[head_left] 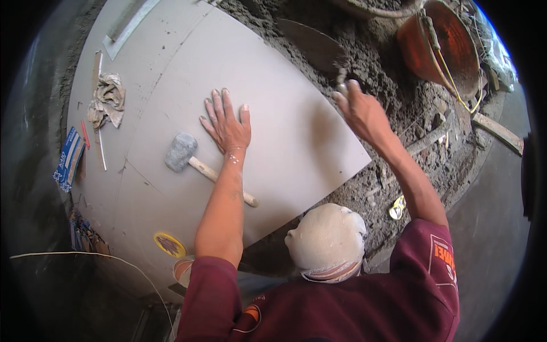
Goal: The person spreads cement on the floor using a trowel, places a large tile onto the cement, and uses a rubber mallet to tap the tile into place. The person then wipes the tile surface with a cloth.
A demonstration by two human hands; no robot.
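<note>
My left hand lies flat on a large pale grey tile, fingers spread, holding nothing. Close by it rests a mallet with a grey head and a light wooden handle, which passes partly under my left forearm. My right hand is closed round the handle of a trowel, just past the tile's right edge. The trowel's dark, rounded blade is over wet grey mortar, pointing up and left. Whether it touches the mortar, I cannot tell.
An orange-brown bucket with a yellow cord stands at the upper right, by a wooden strip. Across the left lie a crumpled rag, a metal strip, a red stick and blue cardboard. A pale, dusty rounded shape sits between my arms.
</note>
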